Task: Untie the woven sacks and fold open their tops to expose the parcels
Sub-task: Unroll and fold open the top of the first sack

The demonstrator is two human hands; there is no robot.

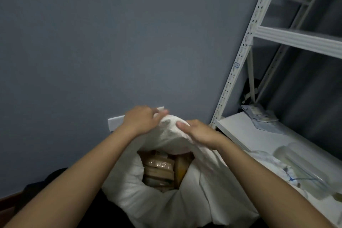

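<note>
White woven sack (153, 198) upright near the grey wall (92, 42), just beside the front edge of the lowest shelf (246, 135) of a white metal rack (238, 65). Mouth already open toward the camera, rim rolled outward in a thick fold on the near side; far side of the top bunched upward into a hump. Brown cardboard parcels (161, 168) exposed inside the opening, packed close together, some with tape across them. Left hand (140, 120) on the far left of the raised hump, fingers curled over the cloth and gripping it, fingertips blurred. Right hand (198, 131) on the right slope of the same hump, palm down, thumb and fingers closed on the fabric. Both forearms bare, reaching in from the lower corners. White wall plate (116, 122) on the wall, partly hidden behind the left hand. On the shelf: crumpled clear plastic (296, 164) toward its near end, a bluish paper packet (262, 116) toward its far corner
</note>
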